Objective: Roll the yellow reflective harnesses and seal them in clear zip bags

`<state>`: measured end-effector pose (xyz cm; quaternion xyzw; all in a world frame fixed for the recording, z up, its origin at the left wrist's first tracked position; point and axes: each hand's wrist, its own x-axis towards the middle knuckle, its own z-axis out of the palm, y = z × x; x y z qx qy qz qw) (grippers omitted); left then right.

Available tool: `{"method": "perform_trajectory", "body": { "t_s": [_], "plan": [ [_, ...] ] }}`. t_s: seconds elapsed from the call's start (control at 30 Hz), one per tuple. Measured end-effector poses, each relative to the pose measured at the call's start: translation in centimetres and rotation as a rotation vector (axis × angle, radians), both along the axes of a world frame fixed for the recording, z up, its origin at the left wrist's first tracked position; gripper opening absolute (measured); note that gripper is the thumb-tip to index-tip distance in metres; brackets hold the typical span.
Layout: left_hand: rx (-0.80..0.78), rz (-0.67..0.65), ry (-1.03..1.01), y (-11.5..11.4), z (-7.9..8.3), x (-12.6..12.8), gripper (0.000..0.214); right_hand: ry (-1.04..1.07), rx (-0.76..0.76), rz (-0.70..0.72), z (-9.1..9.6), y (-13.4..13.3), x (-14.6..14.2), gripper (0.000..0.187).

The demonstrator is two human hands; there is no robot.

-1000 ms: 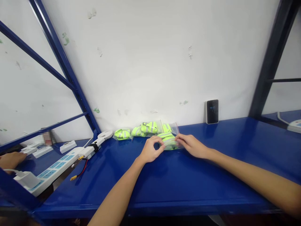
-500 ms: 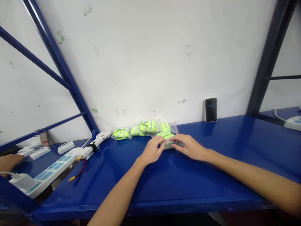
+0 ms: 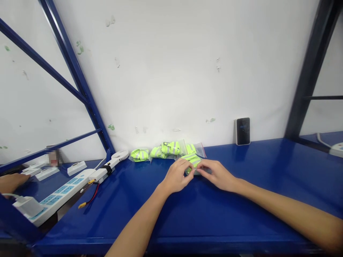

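Note:
Both my hands meet over a small clear bag with a neon-yellow reflective item on the blue shelf. My left hand pinches the bag's left side with curled fingers. My right hand pinches its right edge. Behind them, several more bagged neon-yellow items lie in a row against the white wall.
A dark phone-like device leans on the wall at the right. A white power strip, a small white fan and red-black wires lie at the left. Another person's hand rests at the far left, beyond the blue frame.
My two hands have drawn closer together over the bag, fingers now pinching it from both sides. The view has shifted slightly.

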<state>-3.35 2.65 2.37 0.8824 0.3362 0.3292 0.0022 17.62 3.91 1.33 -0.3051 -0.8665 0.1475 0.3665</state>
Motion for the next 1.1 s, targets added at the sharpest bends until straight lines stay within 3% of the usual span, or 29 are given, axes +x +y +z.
{"method": "perform_trajectory", "body": {
  "t_s": [0.3, 0.53, 0.9, 1.1],
  "plan": [
    [0.002, -0.04, -0.055, -0.17, -0.5, 0.71, 0.012, -0.036, 0.05, -0.026, -0.53, -0.17, -0.22, 0.02],
    [0.006, -0.014, -0.021, -0.19, -0.56, 0.71, 0.005, -0.031, -0.026, 0.026, -0.48, -0.32, -0.18, 0.016],
    [0.009, -0.069, 0.08, -0.37, 0.01, 0.3, 0.018, -0.038, 0.097, 0.027, -0.27, -0.41, -0.51, 0.013],
    [-0.012, -0.057, 0.035, 0.03, -0.23, 0.04, 0.017, -0.033, 0.064, -0.002, -0.31, 0.1, -0.22, 0.016]
  ]
}}
